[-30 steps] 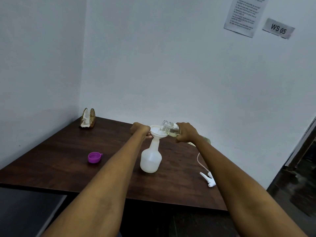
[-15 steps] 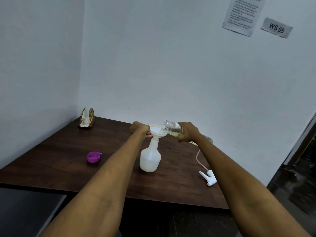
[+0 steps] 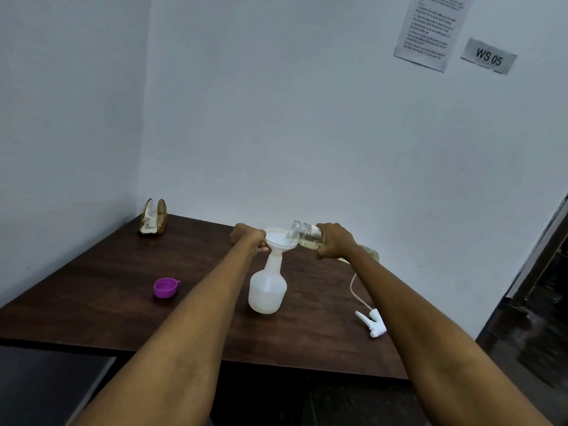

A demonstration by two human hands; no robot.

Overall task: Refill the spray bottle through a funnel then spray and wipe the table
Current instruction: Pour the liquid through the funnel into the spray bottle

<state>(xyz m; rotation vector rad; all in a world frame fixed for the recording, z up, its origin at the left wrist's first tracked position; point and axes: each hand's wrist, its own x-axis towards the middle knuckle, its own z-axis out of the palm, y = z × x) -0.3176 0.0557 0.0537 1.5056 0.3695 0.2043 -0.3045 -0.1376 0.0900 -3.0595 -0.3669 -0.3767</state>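
Presently, a translucent white plastic spray bottle (image 3: 266, 290) stands upright on the dark brown wooden bench (image 3: 101, 290), near its middle, with a white plastic funnel (image 3: 281, 239) seated in its neck. The left hand (image 3: 249, 236) grips the left rim of the funnel, fingers curled round its edge. The right hand (image 3: 335, 239) grips a clear glass-like refill bottle (image 3: 307, 234), fingers wrapped round its body. That bottle is tilted almost level, its open mouth over the right side of the funnel bowl; pale yellowish liquid lies along its lower side. Whether liquid is flowing cannot be told.

A white trigger spray head (image 3: 372, 324) lies on the bench to the right of the spray bottle, apart from it, its thin dip tube (image 3: 353, 285) curving back toward the right forearm. A purple plastic cap (image 3: 166, 287) sits open side up to the left of the bottle, well apart. A gold wire napkin holder (image 3: 154, 217) with white tissue stands at the far left corner by the wall. On the wall hang a printed paper sheet (image 3: 430, 29) and a label reading "WS 05" (image 3: 488, 56).
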